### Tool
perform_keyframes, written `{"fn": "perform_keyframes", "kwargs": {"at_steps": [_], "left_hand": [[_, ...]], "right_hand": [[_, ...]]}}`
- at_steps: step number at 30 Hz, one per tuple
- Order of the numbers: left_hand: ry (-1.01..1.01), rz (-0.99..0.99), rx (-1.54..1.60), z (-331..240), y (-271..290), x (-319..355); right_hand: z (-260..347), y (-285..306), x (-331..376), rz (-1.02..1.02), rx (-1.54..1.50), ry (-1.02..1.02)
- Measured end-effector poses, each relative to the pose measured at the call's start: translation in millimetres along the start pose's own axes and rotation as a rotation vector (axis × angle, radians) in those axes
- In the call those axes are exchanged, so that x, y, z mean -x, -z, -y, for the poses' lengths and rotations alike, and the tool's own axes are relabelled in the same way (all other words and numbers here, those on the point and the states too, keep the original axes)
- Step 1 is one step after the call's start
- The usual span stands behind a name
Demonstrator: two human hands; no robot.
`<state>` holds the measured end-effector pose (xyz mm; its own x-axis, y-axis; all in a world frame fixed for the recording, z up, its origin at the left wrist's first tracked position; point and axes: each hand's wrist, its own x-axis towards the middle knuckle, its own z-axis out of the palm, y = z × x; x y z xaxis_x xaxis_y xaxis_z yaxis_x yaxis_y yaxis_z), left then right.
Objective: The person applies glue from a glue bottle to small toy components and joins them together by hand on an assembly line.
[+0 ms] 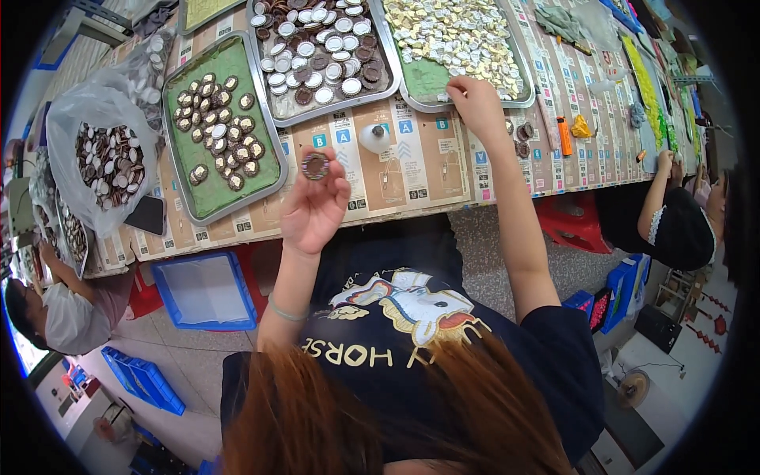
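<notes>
My left hand [309, 218] is raised in front of the table edge. Its thumb and fingers grip a round brown disc [315, 165] with a ridged rim. My right hand [479, 103] reaches over the near edge of a tray of small gold and silver pieces [427, 77]. Its fingertips are pinched together near the bare green lining; whatever lies between them is too small to make out. Left of that tray, a metal tray [332, 110] holds brown and white scalloped discs. A green-lined tray [212, 203] carries brown discs topped with gold pieces.
A small white squeeze bottle [375, 139] stands between my hands. Several brown discs [522, 148] and an orange bottle [564, 136] lie to the right. A plastic bag of discs [67, 131] and a dark phone [148, 215] are at left. Other people sit at both sides.
</notes>
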<state>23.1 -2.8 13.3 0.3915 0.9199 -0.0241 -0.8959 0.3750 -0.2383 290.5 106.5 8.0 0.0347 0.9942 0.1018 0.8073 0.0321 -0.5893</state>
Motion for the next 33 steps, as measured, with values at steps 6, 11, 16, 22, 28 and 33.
{"fn": "perform_keyframes", "kwargs": {"at_steps": [6,11,16,22,28,33], "left_hand": [[0.066,-0.209,-0.295,6.8,0.5,5.2],[0.063,-0.249,-0.390,2.1,-3.4,11.2],[0.058,-0.245,-0.333,-4.3,-6.7,17.1],[0.062,-0.233,-0.300,-9.6,-3.7,18.1],[0.184,-0.241,-0.425,5.2,3.6,8.6],[0.197,-0.276,-0.454,8.0,1.2,10.2]], "right_hand": [[24.7,-4.1,-15.4,0.354,0.377,-0.099],[38.9,-13.9,-21.4,0.357,0.573,0.027],[36.8,-18.9,-14.5,0.313,0.528,0.092],[52.0,0.9,26.2,0.142,-0.620,-0.236],[101.1,-11.4,88.4,0.346,-1.131,-0.345],[109.9,-22.9,97.7,0.159,-0.753,-0.089]]}}
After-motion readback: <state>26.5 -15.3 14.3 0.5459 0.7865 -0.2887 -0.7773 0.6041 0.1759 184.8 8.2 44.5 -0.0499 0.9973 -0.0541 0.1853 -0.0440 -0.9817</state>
